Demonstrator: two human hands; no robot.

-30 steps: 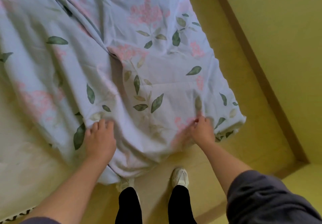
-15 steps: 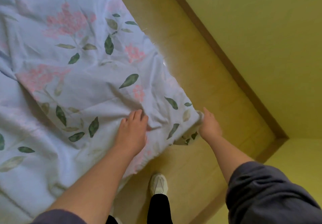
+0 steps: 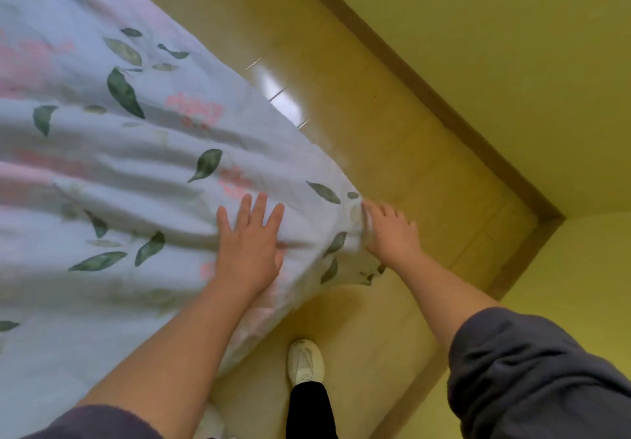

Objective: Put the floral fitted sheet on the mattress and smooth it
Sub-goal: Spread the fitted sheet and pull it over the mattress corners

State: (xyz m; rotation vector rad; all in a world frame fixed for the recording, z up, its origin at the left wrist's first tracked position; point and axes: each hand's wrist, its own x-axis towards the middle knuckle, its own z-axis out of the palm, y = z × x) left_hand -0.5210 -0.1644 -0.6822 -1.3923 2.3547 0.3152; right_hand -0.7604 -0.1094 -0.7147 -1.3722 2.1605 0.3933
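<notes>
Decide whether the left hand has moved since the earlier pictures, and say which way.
Yes. The left hand has slid right along the sheet, toward the bed corner at the right hand; earlier it lay much farther from that corner.

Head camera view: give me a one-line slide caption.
Left hand presses flat on the floral fitted sheet while the right hand touches its corner.
</notes>
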